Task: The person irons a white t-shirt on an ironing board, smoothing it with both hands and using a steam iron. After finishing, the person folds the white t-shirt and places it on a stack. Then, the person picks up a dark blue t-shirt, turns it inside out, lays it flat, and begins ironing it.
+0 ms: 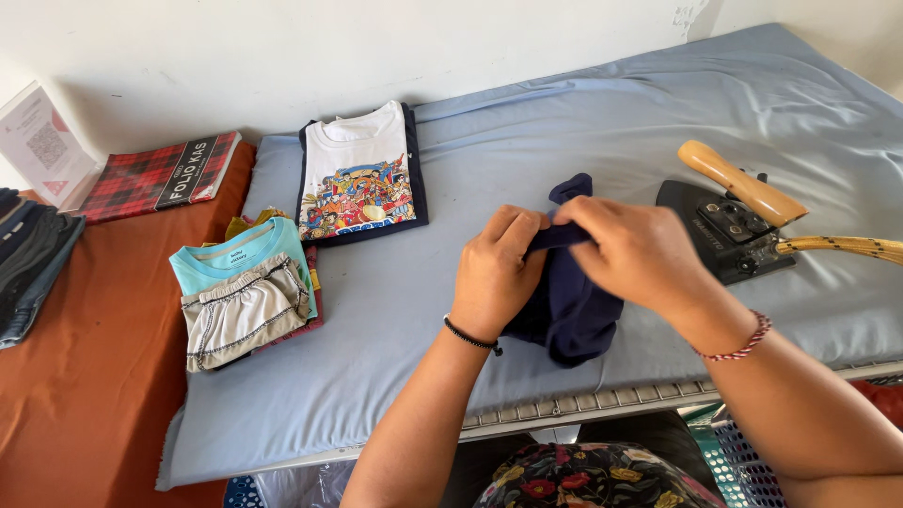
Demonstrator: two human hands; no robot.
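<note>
Here, a dark blue garment [569, 306] is pinched at its top edge by the left hand [499, 268] and right hand [635, 249], held above the blue-covered ironing surface [395, 310], with the iron [729, 221] parked aside to the right.

Folded shirts [360, 174], an iron [729, 221], a plaid book [158, 175].

A small navy garment [569, 310] is gripped by both hands above a blue-sheeted ironing surface [527, 150]; the left hand [497, 273] and right hand [632, 252] are closed on its upper edge. A wooden-handled iron [734, 212] is set to the right. Folded shirts [357, 174] and a folded pile [246, 296] are stacked to the left.
</note>
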